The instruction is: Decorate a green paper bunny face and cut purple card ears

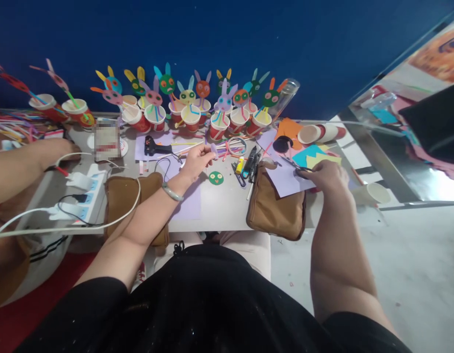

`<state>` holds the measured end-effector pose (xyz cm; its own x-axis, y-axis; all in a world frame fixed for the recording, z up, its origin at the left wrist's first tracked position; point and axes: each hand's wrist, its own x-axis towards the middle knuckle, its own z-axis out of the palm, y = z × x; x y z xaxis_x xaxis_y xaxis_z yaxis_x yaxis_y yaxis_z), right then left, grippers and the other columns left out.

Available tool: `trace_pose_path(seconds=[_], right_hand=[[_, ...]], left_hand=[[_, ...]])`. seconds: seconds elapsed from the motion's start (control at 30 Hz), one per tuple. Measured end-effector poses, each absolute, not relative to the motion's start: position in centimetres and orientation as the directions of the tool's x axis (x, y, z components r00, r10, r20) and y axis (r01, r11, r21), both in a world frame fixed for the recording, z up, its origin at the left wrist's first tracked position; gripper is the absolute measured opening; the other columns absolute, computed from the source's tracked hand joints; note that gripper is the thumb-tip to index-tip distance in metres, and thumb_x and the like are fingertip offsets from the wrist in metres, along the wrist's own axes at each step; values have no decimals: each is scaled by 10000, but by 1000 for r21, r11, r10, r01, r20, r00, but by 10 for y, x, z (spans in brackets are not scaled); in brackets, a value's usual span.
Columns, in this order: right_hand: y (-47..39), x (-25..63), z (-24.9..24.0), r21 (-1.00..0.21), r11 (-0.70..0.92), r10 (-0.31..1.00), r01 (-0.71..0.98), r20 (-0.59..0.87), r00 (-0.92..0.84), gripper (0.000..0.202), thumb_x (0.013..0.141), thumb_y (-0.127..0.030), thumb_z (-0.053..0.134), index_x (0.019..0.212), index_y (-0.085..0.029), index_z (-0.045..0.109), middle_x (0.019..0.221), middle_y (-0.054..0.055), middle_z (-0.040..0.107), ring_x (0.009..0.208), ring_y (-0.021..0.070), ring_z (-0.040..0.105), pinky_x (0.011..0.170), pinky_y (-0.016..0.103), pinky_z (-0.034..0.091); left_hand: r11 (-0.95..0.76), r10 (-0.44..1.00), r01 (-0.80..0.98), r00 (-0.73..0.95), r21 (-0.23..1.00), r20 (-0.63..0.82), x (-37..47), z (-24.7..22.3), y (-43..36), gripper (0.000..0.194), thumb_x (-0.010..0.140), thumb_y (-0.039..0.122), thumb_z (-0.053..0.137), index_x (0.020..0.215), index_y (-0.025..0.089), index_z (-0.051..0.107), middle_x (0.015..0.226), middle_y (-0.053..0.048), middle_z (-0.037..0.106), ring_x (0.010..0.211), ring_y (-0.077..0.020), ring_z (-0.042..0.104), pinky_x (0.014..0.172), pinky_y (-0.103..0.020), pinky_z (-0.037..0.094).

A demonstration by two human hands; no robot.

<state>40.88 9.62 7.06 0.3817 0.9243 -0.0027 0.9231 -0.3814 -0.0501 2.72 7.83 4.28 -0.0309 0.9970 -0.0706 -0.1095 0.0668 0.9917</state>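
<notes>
My left hand (198,163) pinches a small purple paper piece (214,150) between thumb and fingers. Just below it on the table lies a round green paper face (216,178) with pale eyes. Over at the right, my right hand (330,175) is closed around the dark handles of a pair of scissors (303,170), whose blades point up and left. Under the scissors are a sheet of purple paper (285,180) and blue and yellow paper pieces (310,156). My right fingers are partly hidden by the hand itself.
Red paper cups (219,128) with paper bunny heads on straws line the back. A black glue gun (157,147), tape roll (237,146), glue stick (240,164) and brown pouch (276,211) lie around. Cables run from a power strip (89,193); another person's arm (28,164) reaches in left.
</notes>
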Motion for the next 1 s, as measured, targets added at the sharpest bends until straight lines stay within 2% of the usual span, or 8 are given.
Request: trace_pose_path(seconds=[0.2,0.3,0.4,0.5,0.6,0.67,0.8,1.0], right_hand=[[98,406,87,-114,-449,874,886,-264,409,297,888,-309,842,676,-221,655,572,54,628,543,185,521,688,404,405],[97,394,85,-106,-434,898,895,-139,419,334,850,-311,836,604,-254,618,512,58,580,503,211,482,622,430,366],[91,363,67,-243,-146,972,959,146,185,252,805,-344,767,657,-277,574,636,76,645,583,252,559,614,420,402],[79,315,41,-283,371,929,885,132,-347,170,858,-439,658,837,-270,655,853,120,722,806,322,679,731,454,519],[71,266,19,-377,599,769,707,23,-639,263,937,-421,569,1037,-219,706,1117,165,732,1003,331,720,887,453,574],[72,243,11,-385,632,725,672,-13,-689,309,927,-394,603,1136,-195,713,1190,180,710,1137,355,692,994,471,564],[87,221,4,-380,590,755,712,-52,-653,458,851,-357,717,1242,-117,707,1239,211,673,1189,377,646,1069,487,525],[97,208,-3,-416,574,758,705,-56,-650,438,791,-320,779,1189,-146,724,1161,154,653,1118,332,625,1031,447,514]], left_hand=[[-48,963,310,268,949,-39,16,44,85,130,693,62,670,661,169,604,631,38,601,604,-102,524,612,-255,379],[-124,910,395,411,910,-55,10,34,85,169,699,43,628,625,178,560,585,49,534,595,-107,472,617,-271,336],[-106,919,407,388,907,-66,7,23,86,199,710,68,649,619,189,520,599,56,514,602,-104,463,618,-268,337],[-107,918,388,392,915,-59,4,14,87,201,737,107,667,645,191,510,632,59,509,617,-100,463,627,-263,357],[-115,895,338,443,934,-50,-1,10,88,144,765,117,633,693,188,529,655,55,527,632,-105,493,647,-261,387],[-120,910,339,414,933,-34,-6,7,90,135,757,120,637,694,187,538,650,57,516,627,-107,481,641,-264,383],[-115,923,319,385,941,-18,-11,-2,96,114,740,90,607,718,184,547,676,52,517,661,-115,470,667,-270,374],[-124,951,382,309,916,0,-7,0,95,136,729,64,609,713,192,567,686,47,562,653,-124,475,667,-271,364]])
